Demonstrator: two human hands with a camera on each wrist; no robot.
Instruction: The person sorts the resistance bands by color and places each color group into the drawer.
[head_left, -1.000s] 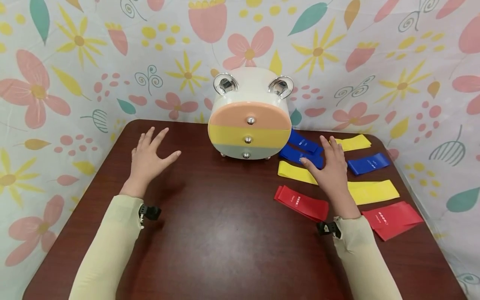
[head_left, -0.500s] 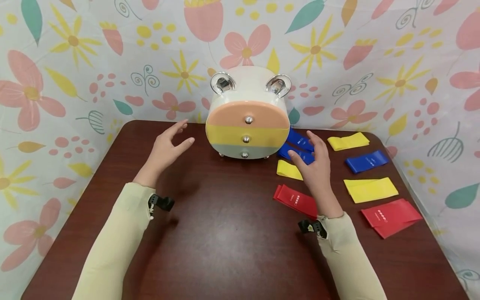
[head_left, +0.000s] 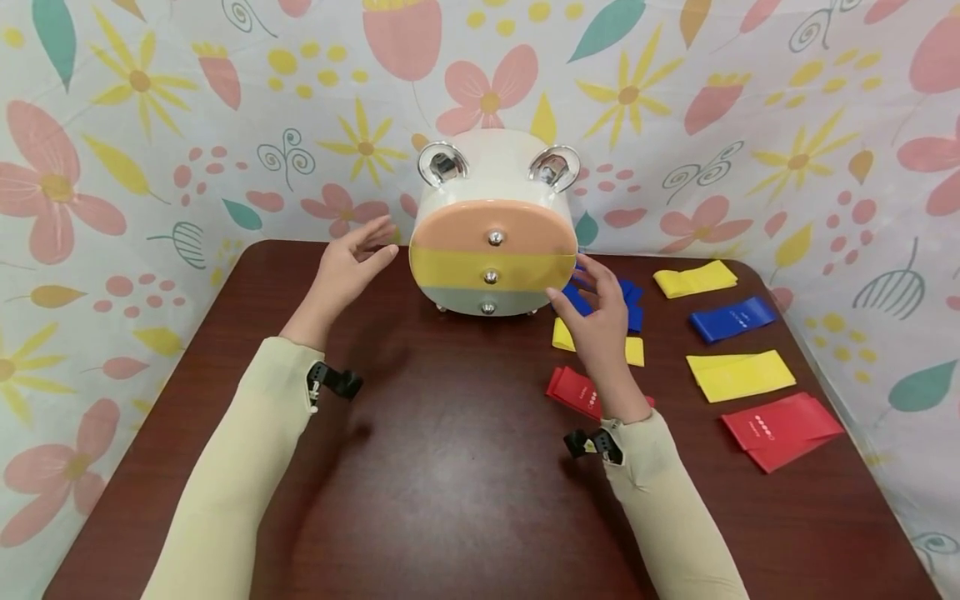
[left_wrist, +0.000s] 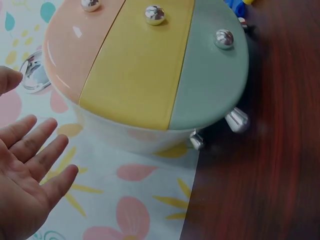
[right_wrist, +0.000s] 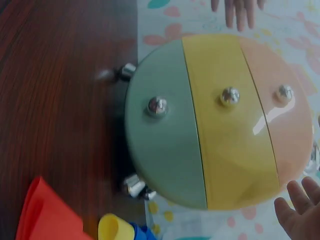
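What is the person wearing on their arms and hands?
Both arms have long, snug sleeves in a pale cream-yellow, the left sleeve and the right sleeve, reaching to the wrists. A small black clip-like gadget sits at each cuff, one on the left wrist and one on the right wrist. The left hand and right hand are bare: no gloves, and no rings that I can see.

I'm looking at a staged recording booth: a flower-print cloth backdrop (head_left: 150,125) walls in a dark wooden worktop (head_left: 450,467).
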